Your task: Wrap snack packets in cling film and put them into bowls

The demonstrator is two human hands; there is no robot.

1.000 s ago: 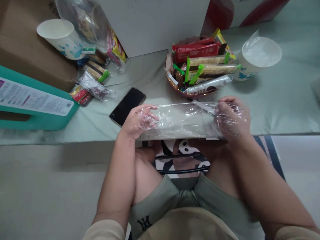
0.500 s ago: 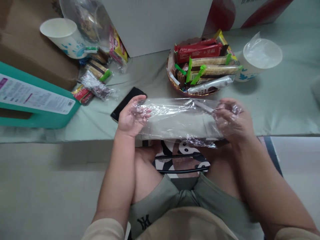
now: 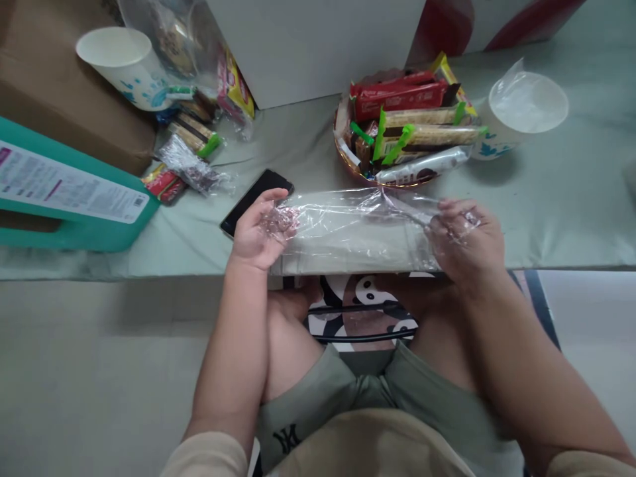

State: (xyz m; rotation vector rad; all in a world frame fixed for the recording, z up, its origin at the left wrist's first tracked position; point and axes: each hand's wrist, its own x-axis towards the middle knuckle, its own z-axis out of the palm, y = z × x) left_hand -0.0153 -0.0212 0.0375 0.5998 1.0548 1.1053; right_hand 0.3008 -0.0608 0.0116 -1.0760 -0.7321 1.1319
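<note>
Two-handed, spread clear film [image 3: 338,222] — clamped in right hand [image 3: 470,242], couldn't judge grip of left hand [image 3: 257,238] — risked tearing through overpulling.

- Bare hands: two; left hand [image 3: 263,232], right hand [image 3: 470,242].
- Clear plastic film [image 3: 342,228]: one piece.
- Black smartphone [image 3: 257,189]: one.
- Printed paper cups: two; left cup [image 3: 126,76], right cup [image 3: 489,144].
- Gold-rimmed bowl [image 3: 344,159]: one.
- Green-ended snack bars: three plainly seen; two in the bowl, rear bar [image 3: 420,117] and front bar [image 3: 440,135], plus one pile bar [image 3: 191,134] at left.
- Red packets [image 3: 400,101]: at least two, overlapping; exact count hidden.
- White-wrapped bar [image 3: 422,167]: one.
- Pink-and-yellow packet [image 3: 236,86]: one.
- Red-and-yellow packet [image 3: 165,184]: one.
- Teal carton [image 3: 112,233]: one.
- Brown cardboard box [image 3: 64,86]: one.
- Green-grey shorts [image 3: 332,391]: one pair.
</note>
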